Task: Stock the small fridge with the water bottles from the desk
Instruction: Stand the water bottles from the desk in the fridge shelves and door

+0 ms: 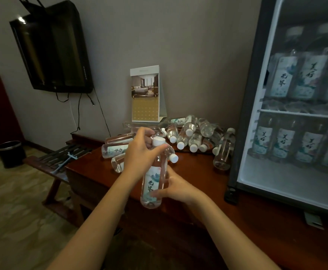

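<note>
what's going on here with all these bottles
A person is stocking a small fridge with water. They hold one water bottle upright over the desk with both hands: the left hand grips it near the cap and the right hand grips the lower part. A pile of bottles lies on the desk against the wall. The fridge, to the right, already has bottles standing on two shelves.

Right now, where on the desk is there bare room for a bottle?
Bare desk lies between the held bottle and the fridge frame, and along the near edge. Crowded: the bottle pile by the calendar, and behind the left hand.
</note>
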Action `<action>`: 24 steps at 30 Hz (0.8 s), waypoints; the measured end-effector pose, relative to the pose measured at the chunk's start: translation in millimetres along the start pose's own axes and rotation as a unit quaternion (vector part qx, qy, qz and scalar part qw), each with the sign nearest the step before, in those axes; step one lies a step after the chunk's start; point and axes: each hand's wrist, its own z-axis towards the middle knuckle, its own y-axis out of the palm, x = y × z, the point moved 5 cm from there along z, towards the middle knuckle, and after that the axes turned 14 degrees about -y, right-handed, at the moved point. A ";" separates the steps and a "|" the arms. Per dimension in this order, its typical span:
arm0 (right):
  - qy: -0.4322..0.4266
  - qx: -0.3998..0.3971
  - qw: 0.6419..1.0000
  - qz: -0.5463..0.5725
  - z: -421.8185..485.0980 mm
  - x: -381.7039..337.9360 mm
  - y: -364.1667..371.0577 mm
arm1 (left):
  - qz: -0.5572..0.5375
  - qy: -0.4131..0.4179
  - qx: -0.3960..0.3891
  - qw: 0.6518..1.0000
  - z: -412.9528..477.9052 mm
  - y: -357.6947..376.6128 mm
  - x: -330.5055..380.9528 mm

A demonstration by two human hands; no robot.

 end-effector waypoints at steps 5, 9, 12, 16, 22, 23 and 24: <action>0.025 0.018 1.000 -0.003 -21.7 5.7 -0.8 | 0.004 -0.012 0.017 1.000 -1.2 13.2 4.0; 0.042 0.047 0.998 -0.001 -42.7 7.7 -14.6 | -0.034 -0.048 0.012 0.998 -0.2 28.2 4.1; 0.047 0.071 0.996 0.006 -59.8 9.1 -25.6 | -0.065 -0.079 -0.013 0.995 -2.9 46.5 5.2; 0.047 0.111 0.993 0.018 -85.6 11.1 -43.7 | -0.135 -0.092 -0.092 0.982 -16.8 78.6 14.4; 0.031 0.183 0.982 0.040 -127.1 5.0 -86.2 | -0.209 -0.096 -0.247 0.941 -45.6 127.5 34.2; 0.028 0.195 0.980 0.034 -134.1 2.1 -95.1 | -0.215 -0.097 -0.272 0.933 -50.9 136.0 38.3; 0.024 0.208 0.978 0.022 -141.5 -0.7 -104.6 | -0.221 -0.096 -0.295 0.925 -55.8 144.5 42.3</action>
